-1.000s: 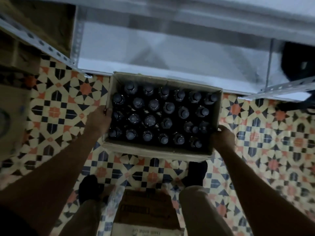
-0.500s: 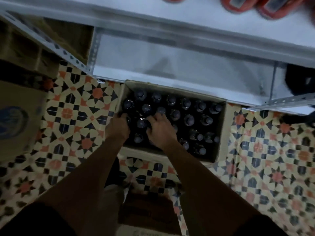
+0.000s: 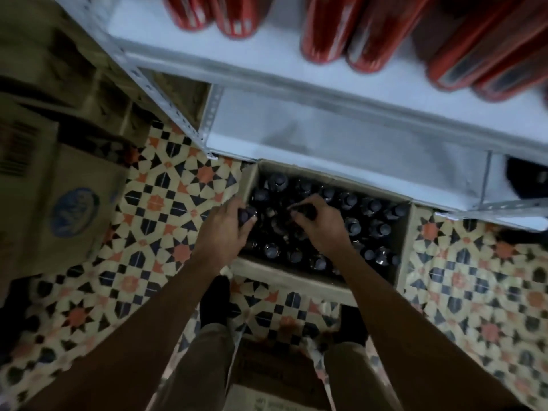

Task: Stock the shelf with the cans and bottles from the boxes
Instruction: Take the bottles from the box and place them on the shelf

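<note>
— Down on the patterned floor point(image 3: 166, 209), hard against the foot of the shelf point(image 3: 326, 93), sits the open box point(image 3: 403, 250) of dark bottles point(image 3: 351, 225). What has changed?

— A second ago both hands were clamped on the box's outer sides, carrying it. Now they are inside it. The left hand point(image 3: 225, 229) has its fingers curled round the neck of a bottle at the box's left edge, its cap point(image 3: 244, 215) showing between thumb and forefinger. The right hand point(image 3: 317, 223) is closed over another bottle top near the middle, though blur hides exactly how the fingers sit.

— So the carrying is done?

— I judge so. The box is set down and the unloading has begun: two bottles taken at once, and nearly a full box left.

— Where can they go?

— The upper shelf board already holds red cans point(image 3: 329, 28) along its back, with a bare white strip in front of them. The lower board point(image 3: 341, 143), just behind the box, looks bare in the part I can see.

— Anything in the way?

— The upper board's front lip overhangs the box's far wall, so bottles lifted straight up from the back rows could knock it; drawing them towards the body first seems safer. A perforated metal upright point(image 3: 166, 93) slants down on the left, and a cardboard carton point(image 3: 59, 203) stands well apart beyond it.
</note>
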